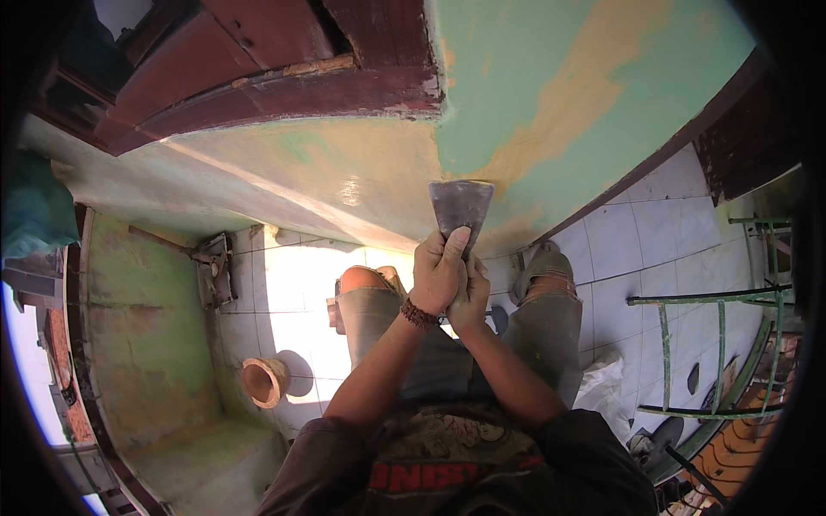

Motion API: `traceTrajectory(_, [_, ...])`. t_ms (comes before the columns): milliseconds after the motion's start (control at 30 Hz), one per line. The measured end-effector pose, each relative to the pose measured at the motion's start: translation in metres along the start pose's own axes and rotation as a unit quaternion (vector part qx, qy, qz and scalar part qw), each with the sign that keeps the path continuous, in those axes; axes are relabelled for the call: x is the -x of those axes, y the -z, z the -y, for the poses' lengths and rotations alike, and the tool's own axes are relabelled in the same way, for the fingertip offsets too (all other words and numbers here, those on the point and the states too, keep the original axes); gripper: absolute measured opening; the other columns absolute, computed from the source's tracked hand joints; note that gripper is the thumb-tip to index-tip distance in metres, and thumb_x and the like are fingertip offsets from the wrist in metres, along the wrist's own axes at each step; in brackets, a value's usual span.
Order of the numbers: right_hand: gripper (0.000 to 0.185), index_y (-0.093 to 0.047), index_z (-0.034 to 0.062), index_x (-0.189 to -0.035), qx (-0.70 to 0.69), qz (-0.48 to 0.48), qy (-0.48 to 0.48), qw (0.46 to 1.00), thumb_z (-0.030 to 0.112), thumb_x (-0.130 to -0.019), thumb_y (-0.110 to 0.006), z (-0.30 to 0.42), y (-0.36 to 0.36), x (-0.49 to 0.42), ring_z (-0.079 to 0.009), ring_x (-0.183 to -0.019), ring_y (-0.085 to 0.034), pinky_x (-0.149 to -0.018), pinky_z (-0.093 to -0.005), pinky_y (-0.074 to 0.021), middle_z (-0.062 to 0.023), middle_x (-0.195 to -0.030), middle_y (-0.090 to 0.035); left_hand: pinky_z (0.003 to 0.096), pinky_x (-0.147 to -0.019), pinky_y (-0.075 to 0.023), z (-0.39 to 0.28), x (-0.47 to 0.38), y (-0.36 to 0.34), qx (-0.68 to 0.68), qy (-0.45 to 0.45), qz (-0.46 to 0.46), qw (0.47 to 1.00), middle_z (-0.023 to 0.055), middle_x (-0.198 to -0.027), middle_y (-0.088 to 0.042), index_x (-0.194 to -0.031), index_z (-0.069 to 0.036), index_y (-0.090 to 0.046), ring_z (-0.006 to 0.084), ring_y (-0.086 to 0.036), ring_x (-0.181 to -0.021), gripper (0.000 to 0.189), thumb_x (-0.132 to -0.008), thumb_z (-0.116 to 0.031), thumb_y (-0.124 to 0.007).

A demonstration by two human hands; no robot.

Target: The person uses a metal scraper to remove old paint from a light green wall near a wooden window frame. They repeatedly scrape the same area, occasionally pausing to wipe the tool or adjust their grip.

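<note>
Both my hands grip one wide-bladed scraper (462,205), its blade pointing away from me. My left hand (439,271), with a beaded bracelet at the wrist, wraps the handle with its thumb up near the blade. My right hand (470,293) closes around the handle from the other side, partly behind the left. The blade's edge lies at the painted wall (555,97), close to its corner. Green paint and tan patches cover this wall, and the adjoining wall face (310,161) is mostly tan. The handle is hidden by my fingers.
A dark red wooden frame (387,90) borders the wall above. On the white tiled floor stand a clay pot (265,382) and, at the right, a green metal rack (721,355). A white plastic bag (603,387) lies by my right leg. A low green wall (151,335) runs at the left.
</note>
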State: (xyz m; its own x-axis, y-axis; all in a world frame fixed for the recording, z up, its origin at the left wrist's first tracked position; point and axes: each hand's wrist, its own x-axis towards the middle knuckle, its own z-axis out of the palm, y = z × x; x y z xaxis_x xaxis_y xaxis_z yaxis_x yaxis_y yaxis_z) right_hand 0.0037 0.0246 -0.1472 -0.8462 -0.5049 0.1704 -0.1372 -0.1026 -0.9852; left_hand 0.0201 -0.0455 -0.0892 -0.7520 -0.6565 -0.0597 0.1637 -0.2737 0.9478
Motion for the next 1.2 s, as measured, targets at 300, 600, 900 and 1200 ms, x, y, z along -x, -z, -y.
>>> traceTrajectory(300, [0.034,-0.058,-0.0063,-0.106,0.01,-0.005,0.008,1.0,0.023,-0.103,-0.042,0.005,-0.007,-0.004,-0.0161,-0.078,-0.058,-0.069,-0.0302,-0.0464,-0.0102,-0.08,-0.061,0.0332,-0.057,-0.0528,-0.004,-0.001,0.001,0.012,0.022,0.002,1.0,0.0092,-0.074,-0.058,-0.095,0.004,-0.054,0.0193,-0.06,-0.056,0.032,-0.099,-0.028,-0.054])
traceTrajectory(600, [0.033,-0.06,-0.0038,-0.11,0.014,-0.004,-0.004,1.0,0.026,-0.1,-0.049,-0.002,-0.005,0.001,-0.0146,-0.081,-0.064,-0.069,-0.029,-0.05,-0.0128,-0.084,-0.067,0.0345,-0.058,-0.0527,0.002,-0.004,0.011,0.049,0.029,0.046,0.997,0.0098,-0.072,-0.058,-0.096,0.004,-0.053,0.0199,-0.059,-0.056,0.033,-0.099,-0.028,-0.053])
traceTrajectory(900, [0.031,-0.06,-0.0038,-0.111,-0.008,-0.015,0.044,0.999,0.023,-0.099,-0.049,-0.002,0.0,-0.008,-0.0168,-0.088,-0.063,-0.075,-0.0318,-0.0495,-0.0129,-0.087,-0.067,0.0324,-0.059,-0.0512,0.002,-0.003,0.004,-0.001,0.01,0.051,0.999,0.0103,-0.067,-0.058,-0.095,0.003,-0.053,0.0204,-0.061,-0.059,0.032,-0.1,-0.029,-0.052])
traceTrajectory(1200, [0.027,-0.061,-0.005,-0.104,-0.037,-0.015,0.03,0.999,0.018,-0.099,-0.047,0.002,0.002,-0.014,-0.018,-0.088,-0.06,-0.078,-0.0312,-0.0468,-0.013,-0.095,-0.064,0.0275,-0.054,-0.0492,-0.02,-0.012,-0.015,0.006,-0.024,0.027,0.999,0.0044,-0.072,-0.06,-0.094,0.003,-0.058,0.0126,-0.059,-0.057,0.033,-0.099,-0.03,-0.055])
